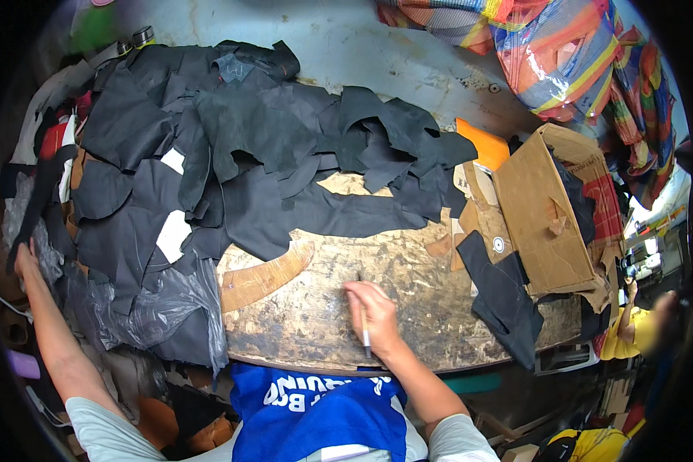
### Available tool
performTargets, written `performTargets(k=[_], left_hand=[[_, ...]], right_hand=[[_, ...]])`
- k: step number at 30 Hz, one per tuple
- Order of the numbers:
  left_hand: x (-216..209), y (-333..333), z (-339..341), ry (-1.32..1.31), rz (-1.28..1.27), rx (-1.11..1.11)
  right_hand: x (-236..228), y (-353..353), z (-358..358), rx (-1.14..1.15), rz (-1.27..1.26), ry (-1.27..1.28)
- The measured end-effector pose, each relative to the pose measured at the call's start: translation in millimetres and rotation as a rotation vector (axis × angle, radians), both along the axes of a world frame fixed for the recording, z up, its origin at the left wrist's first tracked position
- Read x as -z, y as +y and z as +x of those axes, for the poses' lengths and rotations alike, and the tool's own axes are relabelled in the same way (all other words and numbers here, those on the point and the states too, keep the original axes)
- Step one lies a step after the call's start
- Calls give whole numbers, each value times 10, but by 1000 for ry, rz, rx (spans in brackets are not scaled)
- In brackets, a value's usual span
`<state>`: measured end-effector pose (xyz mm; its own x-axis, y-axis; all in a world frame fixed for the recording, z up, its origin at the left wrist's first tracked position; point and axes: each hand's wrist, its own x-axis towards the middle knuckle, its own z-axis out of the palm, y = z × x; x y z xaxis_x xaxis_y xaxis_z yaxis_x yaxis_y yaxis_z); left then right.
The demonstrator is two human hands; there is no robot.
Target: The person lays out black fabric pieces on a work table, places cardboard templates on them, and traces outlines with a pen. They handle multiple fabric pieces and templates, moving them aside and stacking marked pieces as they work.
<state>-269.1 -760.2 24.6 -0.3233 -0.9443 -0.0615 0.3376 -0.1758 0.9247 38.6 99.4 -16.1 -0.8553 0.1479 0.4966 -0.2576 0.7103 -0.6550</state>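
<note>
On my feed, the right hand (pixel 373 312) is closed around a slim pale pen-like tool (pixel 365 333), above the bare part of a worn wooden table (pixel 423 308); I can't tell whether its dark tip touches. The left hand (pixel 27 263) reaches to the far left, against the lower end of a black strip (pixel 45 192); I can't tell whether its fingers close on it. For writing, I find large white capitals on the blue apron (pixel 319 423), broken by folds, and pale scrawled marks on a bluish scrap (pixel 235 68) atop the dark pieces (pixel 262 127). A brown curved template (pixel 266 279) lies left of the right hand.
</note>
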Motion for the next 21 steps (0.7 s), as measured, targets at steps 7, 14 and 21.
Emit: performTargets(k=[7,14,21], left_hand=[[530,598,263,-11,45,113],[-114,2362,1051,-887,-1055,-510],[-28,5500,1655,-324,-967,1247]], right_hand=[[62,-494,-673,-365,365,-81],[-30,-455,-509,-277,521,-174],[-136,85,60,-119,285,-331]])
